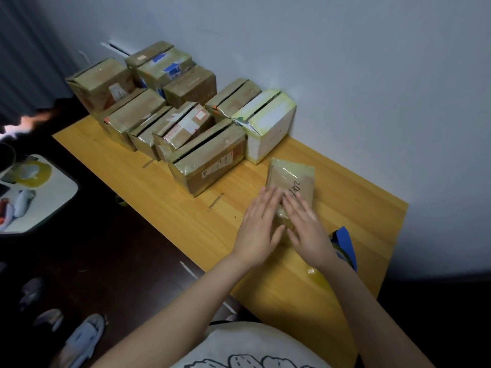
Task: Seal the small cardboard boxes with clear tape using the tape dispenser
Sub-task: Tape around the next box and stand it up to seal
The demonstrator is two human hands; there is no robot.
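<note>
A small brown cardboard box point(292, 177) with handwriting on its glossy taped top lies on the wooden table point(164, 187). My left hand point(259, 224) and my right hand point(305, 224) lie flat on its near end, fingers straight, pressing the top. Behind my right wrist sits the blue tape dispenser point(344, 241), partly hidden by my forearm, with its yellowish clear tape roll point(318, 278) showing beside it.
Several taped cardboard boxes point(210, 160) and a white box point(268, 128) stand in rows along the wall at the table's far side. A grey tray point(39, 192) with odd items sits on the dark floor at left. Shoes point(82, 338) lie near the table edge.
</note>
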